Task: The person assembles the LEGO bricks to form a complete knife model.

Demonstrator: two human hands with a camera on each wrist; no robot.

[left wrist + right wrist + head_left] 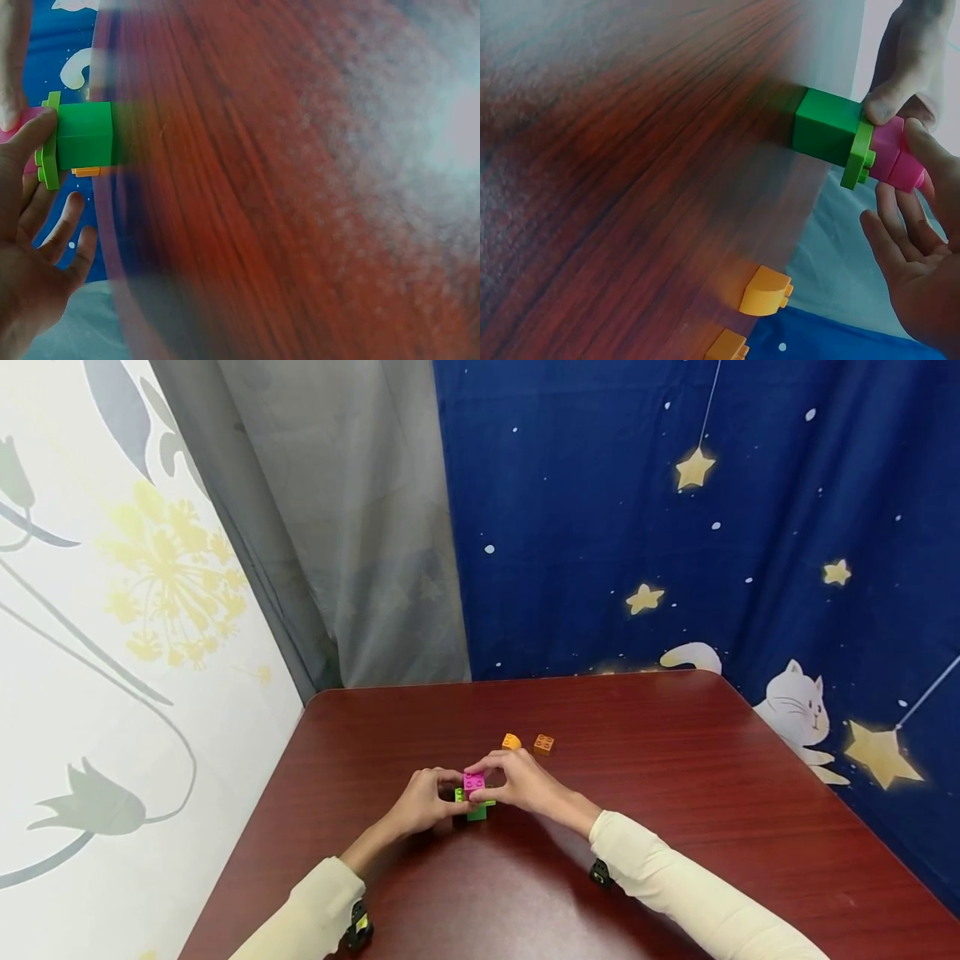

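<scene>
A stack of toy building bricks stands on the table between the hands. At its bottom is a dark green block (826, 126), with a lime green studded plate (857, 156) above it. Pink brickwork (474, 782) sits on the plate, and a seam across it shows in the right wrist view. My left hand (422, 802) pinches the stack around the plate from the left, thumb near the plate's edge. From the right, my right hand (527, 782) pinches the pink brick at the top, its other fingers spread loosely. Fingers partly hide the pink part.
Behind the right hand lie a yellow-orange brick (511, 742) with a curved side and a darker orange square brick (543, 745). The reddish-brown table (615, 727) reaches to a blue curtain (570, 527) and a grey curtain (360, 527).
</scene>
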